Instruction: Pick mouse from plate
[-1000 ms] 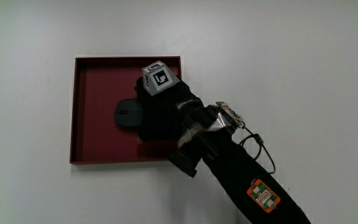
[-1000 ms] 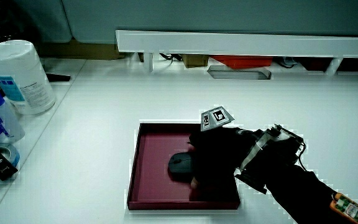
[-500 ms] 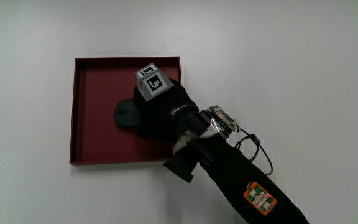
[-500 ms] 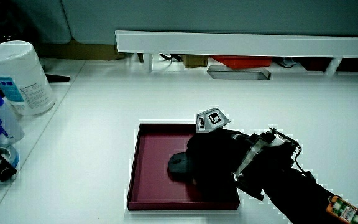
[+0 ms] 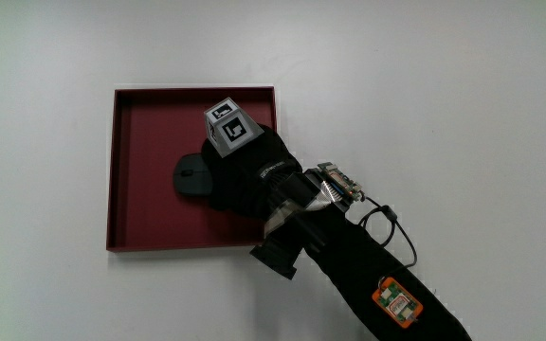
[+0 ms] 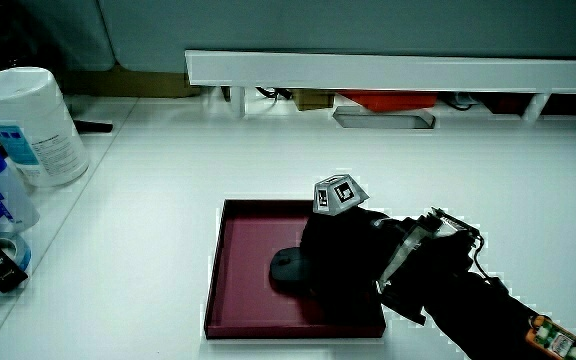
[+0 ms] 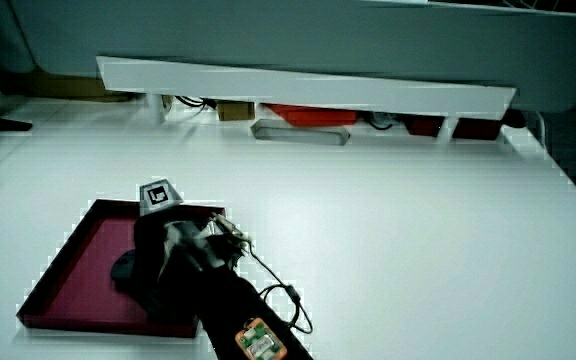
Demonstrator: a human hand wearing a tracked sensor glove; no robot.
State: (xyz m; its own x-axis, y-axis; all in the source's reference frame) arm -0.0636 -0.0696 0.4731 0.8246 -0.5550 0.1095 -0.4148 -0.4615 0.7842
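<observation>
The hand (image 5: 249,175) lies over the three o'clock half of the mouse (image 5: 190,175), and that overlap is what the lift depends on. In the main view the exposed part of the mouse sticks out from under the glove toward nine o'clock. Its long axis seems to run from nine to three, roughly in line with the way the hand reaches in. The forearm (image 5: 368,265) comes in from about five o'clock, across the plate's near corner.

The mouse sits on the floor of the dark red plate (image 5: 121,170), around its middle and well inside the rim. It is small, black and matte, with a rounded end and a faint mark down its centre that I take to be the wheel. In both side views it shows as a low dark hump (image 6: 284,268) (image 7: 125,268) flat on the plate, with the glove (image 6: 343,260) pressed against it.

The patterned cube (image 5: 232,126) rides on the back of the hand, at about twelve o'clock from the knuckles. The glove and the mouse are both black, and the back of the hand covers the contact. For that reason I cannot tell whether the fingers have closed on the mouse or only rest on it.

My judgement is that the reach is done and the lift has not started. The plate sits flat on the white counter (image 5: 444,76)
</observation>
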